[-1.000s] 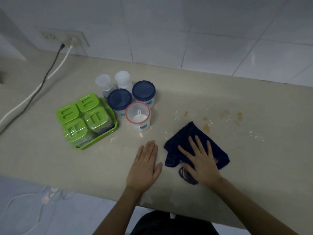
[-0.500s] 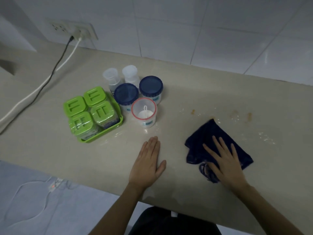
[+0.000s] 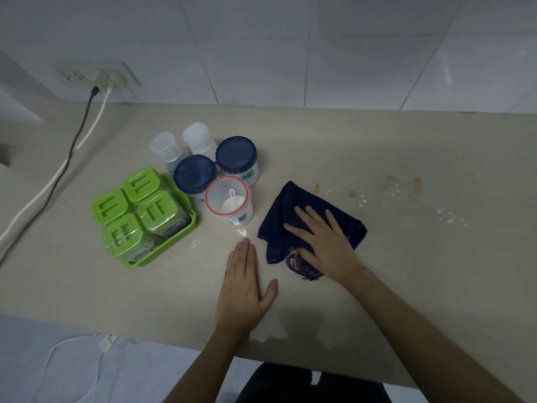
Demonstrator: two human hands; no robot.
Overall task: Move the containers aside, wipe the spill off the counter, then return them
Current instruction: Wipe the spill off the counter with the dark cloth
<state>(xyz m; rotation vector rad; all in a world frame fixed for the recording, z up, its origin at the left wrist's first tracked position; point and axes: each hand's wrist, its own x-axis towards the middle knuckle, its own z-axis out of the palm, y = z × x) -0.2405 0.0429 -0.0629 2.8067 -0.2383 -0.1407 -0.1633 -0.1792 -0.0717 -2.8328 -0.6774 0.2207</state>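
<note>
Head view: right hand (image 3: 325,245), fingers spread flat, pressed the dark blue cloth (image 3: 308,216) just right of the open jar (image 3: 228,200); left hand (image 3: 242,289) lay open nearby. Cloth, probably damp, looked soft; best gathered at its middle.

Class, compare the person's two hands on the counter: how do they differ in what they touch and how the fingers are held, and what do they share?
The right hand presses on the dark blue cloth; the left hand rests on the bare counter. The right hand's fingers are spread; the left hand's fingers lie together, thumb out. The right hand sits nearer the spill spots. Both lie flat, palm down, gripping nothing.
</note>
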